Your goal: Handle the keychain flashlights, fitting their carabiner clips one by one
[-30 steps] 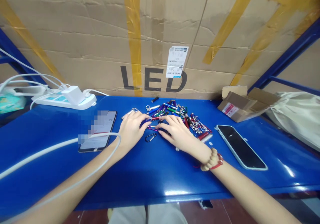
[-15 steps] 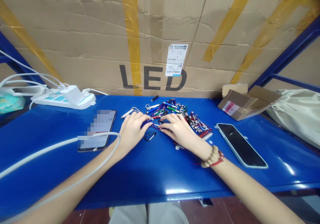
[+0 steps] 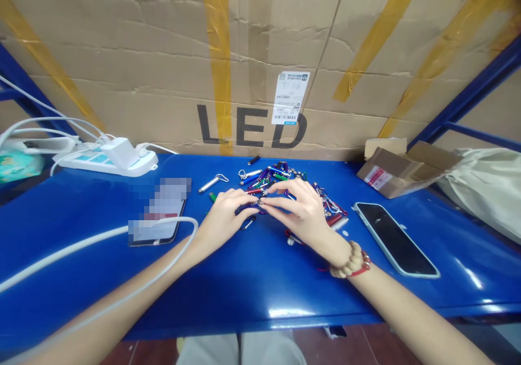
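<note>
My left hand [image 3: 228, 211] and my right hand [image 3: 302, 206] meet fingertip to fingertip over the table's middle. Between them a small round silver piece [image 3: 259, 203] is pinched by my right thumb and fingers; my left thumb and index finger close in at its left side, and whether they grip it is hard to see. Behind and under my right hand lies a pile of small metal keychain flashlights [image 3: 280, 171] with coloured carabiners. A black carabiner [image 3: 248, 223] lies just below my fingertips. Beside my left hand shows a green tube [image 3: 212, 197], and farther back a silver flashlight [image 3: 209, 184].
Left on the blue table [image 3: 244, 289] are a phone [image 3: 165, 226], a white cable [image 3: 97, 241] crossing above my left forearm, and a power strip [image 3: 142, 164]. To the right lie another phone [image 3: 396, 240] and an open small box [image 3: 391, 172]. A large carton [image 3: 163, 56] stands behind.
Both hands have come closer together, and the small silver piece now shows between the fingertips. A green tube has come into sight left of my left hand. My left hand now partly covers the black carabiner.
</note>
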`<action>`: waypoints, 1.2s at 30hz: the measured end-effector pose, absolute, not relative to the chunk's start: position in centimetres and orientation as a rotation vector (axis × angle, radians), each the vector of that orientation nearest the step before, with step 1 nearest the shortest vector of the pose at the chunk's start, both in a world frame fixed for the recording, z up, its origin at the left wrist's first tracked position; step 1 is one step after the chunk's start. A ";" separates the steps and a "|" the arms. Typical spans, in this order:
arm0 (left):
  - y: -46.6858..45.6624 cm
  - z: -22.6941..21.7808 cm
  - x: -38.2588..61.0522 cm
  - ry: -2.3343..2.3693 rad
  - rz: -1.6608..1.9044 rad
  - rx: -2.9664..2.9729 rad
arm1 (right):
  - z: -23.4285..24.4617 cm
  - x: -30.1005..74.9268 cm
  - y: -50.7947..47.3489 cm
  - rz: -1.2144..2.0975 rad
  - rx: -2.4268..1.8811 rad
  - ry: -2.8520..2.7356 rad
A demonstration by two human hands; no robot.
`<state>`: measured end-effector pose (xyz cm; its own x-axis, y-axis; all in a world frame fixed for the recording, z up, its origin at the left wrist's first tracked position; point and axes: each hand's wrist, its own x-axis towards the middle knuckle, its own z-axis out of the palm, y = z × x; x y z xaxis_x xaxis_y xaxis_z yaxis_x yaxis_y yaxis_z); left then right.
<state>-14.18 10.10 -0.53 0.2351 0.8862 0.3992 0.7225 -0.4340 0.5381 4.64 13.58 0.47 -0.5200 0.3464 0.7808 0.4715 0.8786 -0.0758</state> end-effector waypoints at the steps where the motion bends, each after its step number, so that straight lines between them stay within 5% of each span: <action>1: 10.1 -0.5 -14.2 1.519 0.984 2.279 | 0.4 4.7 13.6 -0.196 -0.578 -2.189; 13: 10.2 -0.8 -14.2 1.507 0.994 2.273 | 0.8 5.0 13.6 -0.368 -0.591 -2.325; 36: 10.1 -1.0 -14.5 1.529 0.980 2.353 | 0.5 4.7 13.3 0.038 -0.616 -2.423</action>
